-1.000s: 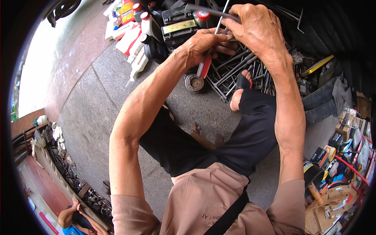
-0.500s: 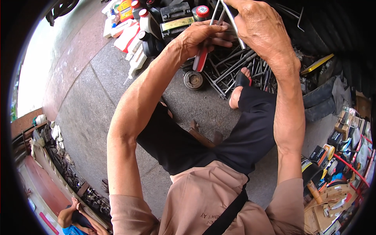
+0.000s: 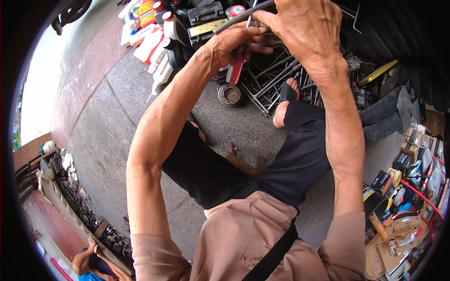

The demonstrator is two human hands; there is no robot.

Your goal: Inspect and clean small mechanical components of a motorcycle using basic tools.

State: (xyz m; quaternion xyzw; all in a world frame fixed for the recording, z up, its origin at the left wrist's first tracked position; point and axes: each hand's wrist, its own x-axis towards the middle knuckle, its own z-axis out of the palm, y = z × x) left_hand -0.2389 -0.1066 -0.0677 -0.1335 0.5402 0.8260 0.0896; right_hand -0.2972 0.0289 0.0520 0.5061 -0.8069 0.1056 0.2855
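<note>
My right hand point(image 3: 309, 33) is closed round a slim dark grey rod point(image 3: 240, 18) at the top of the view. The rod slants down to the left, its free end passing over my left hand point(image 3: 232, 41). Below the left palm hangs a flat red and silver handle point(image 3: 235, 69), which that hand grips; a thin shiny shaft point(image 3: 249, 19) shows above its thumb. Whether shaft and handle are one tool I cannot tell. Several fingers of the left hand are stretched to the right. The rod's other end is hidden by the right hand.
A heap of metal rods point(image 3: 269, 89) lies beyond my foot, beside a round metal disc point(image 3: 229, 95). Bottles point(image 3: 176, 30) and a black battery point(image 3: 206, 14) stand far left. Cartons and packets point(image 3: 398, 201) crowd the right. Another person's legs point(image 3: 86, 255) show at lower left.
My right hand has shifted slightly up and left and turned. The bright bars beside it have gone from sight, and the dark grey rod now slants across above my left hand.
</note>
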